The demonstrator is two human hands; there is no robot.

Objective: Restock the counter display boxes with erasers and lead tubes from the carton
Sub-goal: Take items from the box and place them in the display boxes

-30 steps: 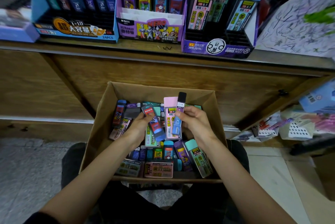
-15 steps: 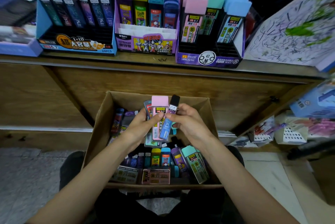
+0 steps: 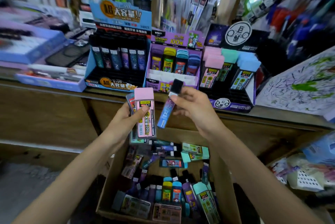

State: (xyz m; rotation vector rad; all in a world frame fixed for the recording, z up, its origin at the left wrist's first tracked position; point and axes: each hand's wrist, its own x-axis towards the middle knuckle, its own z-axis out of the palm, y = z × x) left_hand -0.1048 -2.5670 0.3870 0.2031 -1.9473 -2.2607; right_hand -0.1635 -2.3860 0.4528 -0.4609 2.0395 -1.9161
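Both forearms reach up from the lower corners toward the middle of the view. The left hand is closed round a small stack of flat lead cases, thumb pressed on the front one, a pink-capped case marked "2B 0.7" and "200"; the cases behind it show only as edges. At about two o'clock from it, just apart, the right hand pinches a slim blue-purple lead tube near its black cap, the tube slanting down to the left.

Below the hands, at six o'clock, the open carton holds a jumble of tubes and cases; its near edge is cut off by the frame.

At twelve o'clock three display boxes stand on the wooden counter: a blue box of dark tubes at eleven, a purple box reading "ULTRAMAN" and "100", and a dark purple box with pink, green and blue capped cases at one o'clock. The shelves behind are blurred beyond reading.
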